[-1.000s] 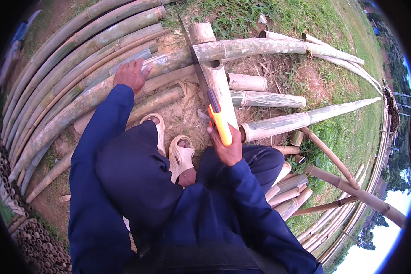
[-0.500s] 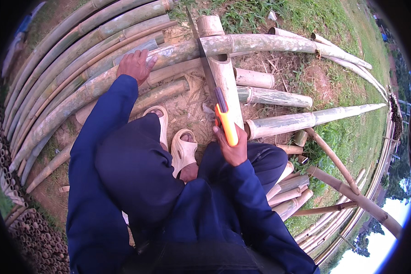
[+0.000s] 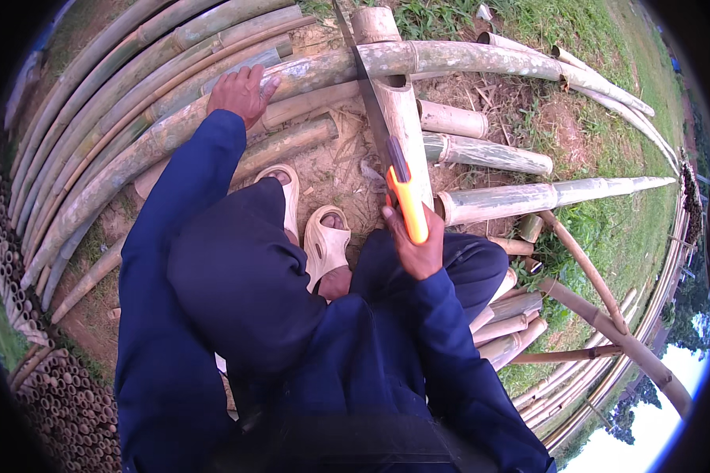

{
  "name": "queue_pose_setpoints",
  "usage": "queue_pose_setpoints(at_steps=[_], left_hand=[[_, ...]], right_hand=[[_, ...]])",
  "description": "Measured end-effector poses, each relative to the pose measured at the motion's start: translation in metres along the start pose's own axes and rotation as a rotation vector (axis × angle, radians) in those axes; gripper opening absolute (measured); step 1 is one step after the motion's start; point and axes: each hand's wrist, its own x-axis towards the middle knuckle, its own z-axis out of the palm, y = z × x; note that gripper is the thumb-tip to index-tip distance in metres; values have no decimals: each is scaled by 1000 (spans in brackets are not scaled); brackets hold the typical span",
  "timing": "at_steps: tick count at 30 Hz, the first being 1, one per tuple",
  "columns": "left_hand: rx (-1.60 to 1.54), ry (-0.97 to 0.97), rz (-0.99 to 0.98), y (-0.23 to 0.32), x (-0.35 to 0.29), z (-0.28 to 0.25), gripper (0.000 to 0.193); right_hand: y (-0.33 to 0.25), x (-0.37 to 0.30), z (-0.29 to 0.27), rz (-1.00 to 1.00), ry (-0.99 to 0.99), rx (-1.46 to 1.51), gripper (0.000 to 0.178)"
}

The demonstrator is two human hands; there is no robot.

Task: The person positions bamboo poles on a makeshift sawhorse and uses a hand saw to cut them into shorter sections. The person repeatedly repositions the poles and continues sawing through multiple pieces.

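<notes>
A long, mottled green-grey bamboo pole (image 3: 465, 57) lies crosswise in front of me. My left hand (image 3: 241, 96) grips it from above, left of the saw, with the fingers curled over its far side. In my right hand (image 3: 420, 251) is a hand saw (image 3: 407, 203) with an orange and yellow handle. The saw's long dark blade rests across the pole, pointing away from me; how deep the teeth sit cannot be seen. Under the pole, close to the blade, lies a thick bamboo section (image 3: 401, 126) with a notched opening.
Several long bamboo poles (image 3: 126, 67) lie side by side at the left. Cut bamboo pieces (image 3: 489, 162) are scattered at the right, beside a slanting bamboo frame (image 3: 599, 315). A stack of bamboo ends (image 3: 67, 406) fills the lower left. My sandalled feet (image 3: 325, 244) stand close below the pole.
The whole view has shifted a little, so the scene sits further right and higher. Against the pole, the saw has come slightly toward me. My left hand keeps its place on the pole.
</notes>
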Motion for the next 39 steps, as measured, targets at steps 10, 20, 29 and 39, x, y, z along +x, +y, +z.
queue_pose_setpoints(at_steps=[10, 20, 29, 39], left_hand=[[3, 19, 24, 13, -3, 3, 51], [-18, -26, -7, 16, -9, -5, 44], [-29, 55, 17, 0, -4, 3, 48], [-39, 12, 45, 14, -2, 2, 44]], right_hand=[[7, 66, 27, -143, 74, -41, 25], [5, -75, -18, -54, 83, -85, 31], [-3, 8, 8, -46, 23, -64, 19], [5, 76, 30, -131, 86, -53, 18]])
